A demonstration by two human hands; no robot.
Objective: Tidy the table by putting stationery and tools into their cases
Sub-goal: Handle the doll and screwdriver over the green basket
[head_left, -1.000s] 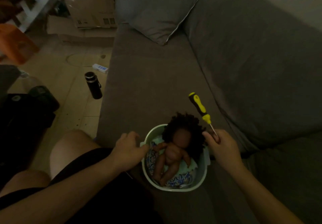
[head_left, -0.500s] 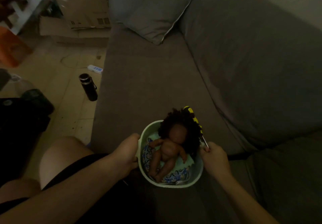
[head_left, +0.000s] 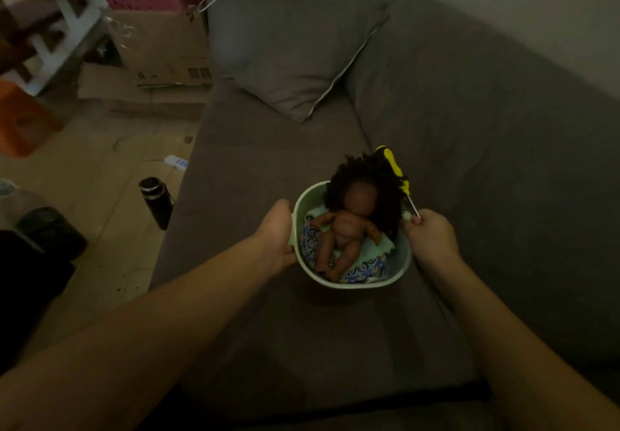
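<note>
Gripping green bowl (head_left: pixel 369 284) rim, left hand (head_left: pixel 276 236); right hand (head_left: pixel 431 237) pinching yellow screwdriver (head_left: pixel 394 167) shaft beside doll (head_left: pixel 349 229); cardboard box (head_left: pixel 161 48) print illegible

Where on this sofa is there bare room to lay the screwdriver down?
The seat is bare between the green tub and the cushion, and nearer you, between your forearms. It is crowded inside the tub, filled by the doll and cloth, and tight between the right hand, holding the screwdriver, and the backrest.
</note>
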